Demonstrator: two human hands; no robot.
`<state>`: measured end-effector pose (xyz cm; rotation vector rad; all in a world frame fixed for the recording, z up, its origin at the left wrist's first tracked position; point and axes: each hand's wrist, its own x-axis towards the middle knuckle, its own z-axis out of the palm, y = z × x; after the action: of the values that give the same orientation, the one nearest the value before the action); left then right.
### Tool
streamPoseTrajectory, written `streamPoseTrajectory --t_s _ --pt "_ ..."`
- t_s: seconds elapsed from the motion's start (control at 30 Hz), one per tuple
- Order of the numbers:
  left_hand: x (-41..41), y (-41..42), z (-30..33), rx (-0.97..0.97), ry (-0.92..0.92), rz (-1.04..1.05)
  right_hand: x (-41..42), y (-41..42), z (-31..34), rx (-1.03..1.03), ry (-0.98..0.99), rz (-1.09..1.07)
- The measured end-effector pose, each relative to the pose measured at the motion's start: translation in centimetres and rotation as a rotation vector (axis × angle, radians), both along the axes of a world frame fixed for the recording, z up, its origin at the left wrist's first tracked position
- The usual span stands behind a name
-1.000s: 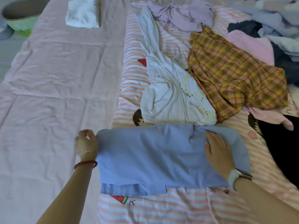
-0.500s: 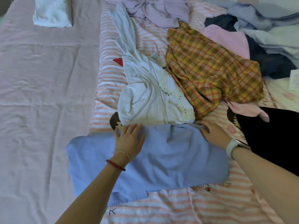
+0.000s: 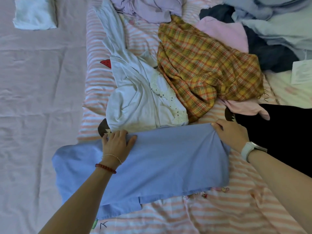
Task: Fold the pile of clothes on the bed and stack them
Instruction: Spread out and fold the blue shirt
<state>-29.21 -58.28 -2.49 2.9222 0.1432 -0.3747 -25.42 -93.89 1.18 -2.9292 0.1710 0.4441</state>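
Observation:
A light blue garment [image 3: 168, 162] lies partly folded across the bed in front of me. My left hand [image 3: 116, 142] lies flat on its upper left part, fingers spread, pressing the cloth down. At the garment's upper right corner my right hand [image 3: 231, 134] grips the bunched cloth. Behind it the pile spreads out: a white garment [image 3: 141, 98], a yellow plaid one [image 3: 207, 68], a lilac one [image 3: 152, 9], a pink one [image 3: 224, 32] and a black one [image 3: 285, 132] at the right.
A folded white piece [image 3: 33, 14] lies on the plain pink sheet [image 3: 37, 98] at the far left. The striped pink blanket [image 3: 219, 211] runs under the clothes. Dark and pale blue garments [image 3: 276, 29] heap at the far right, with a paper sheet [image 3: 302, 71] beside them.
My left hand left the garment's left edge and now presses its upper middle. My right hand slid from lying flat on the cloth to gripping its upper right corner.

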Motion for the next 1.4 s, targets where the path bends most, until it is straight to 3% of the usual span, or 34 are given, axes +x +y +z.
streamPoseTrajectory --t_s 0.07,0.23,0.33,0.43,0.6,0.7,0.77,0.87,0.97,1.1,1.17,1.3,1.4 --pt "-0.2 -0.5 0.4 0.009 -0.001 0.035 0.0 -0.4 -0.7 0.12 0.016 -0.101" --pt "-3.8 -3.3 2.2 -0.023 -0.214 -0.051 -2.7 -0.6 -2.2 0.669 0.03 -0.464" --pt "-6.6 -6.2 2.7 -0.044 -0.196 -0.175 -5.4 -0.3 -3.2 0.75 0.047 -0.537" --pt "-8.1 -8.5 2.0 -0.027 -0.058 -0.256 -7.2 0.3 -3.6 0.82 0.011 -0.542" --pt "-7.7 -9.2 0.9 0.054 0.164 -0.258 -7.5 0.5 -3.7 0.481 0.004 -0.52" --pt "-7.7 -8.9 1.0 0.034 0.135 -0.263 -7.4 1.5 -2.8 0.279 -0.105 -0.438" --pt "-8.0 -9.1 1.4 0.004 0.067 -0.277 -7.3 2.1 -2.3 0.235 -0.198 -0.226" --pt "-7.3 -9.5 2.1 -0.055 -0.083 -0.272 -5.5 2.3 -1.9 0.245 -0.179 0.067" --pt "-4.7 -9.0 1.9 -0.078 -0.185 -0.195 -2.3 2.0 -2.0 0.306 0.001 0.149" --pt "-0.8 -6.9 0.8 -0.087 -0.002 -0.223 0.1 1.1 -1.9 0.37 0.3 0.095" --pt "0.8 -6.1 0.3 -0.102 0.09 -0.244 -0.2 0.6 -1.9 0.458 0.347 0.059" --pt "2.4 -5.6 1.0 -0.1 0.145 -0.277 -2.3 0.1 -1.6 0.493 0.049 -0.052" --pt "1.3 -6.3 2.0 -0.13 -0.028 -0.235 -5.2 -0.1 -1.3 0.477 -0.205 -0.171"
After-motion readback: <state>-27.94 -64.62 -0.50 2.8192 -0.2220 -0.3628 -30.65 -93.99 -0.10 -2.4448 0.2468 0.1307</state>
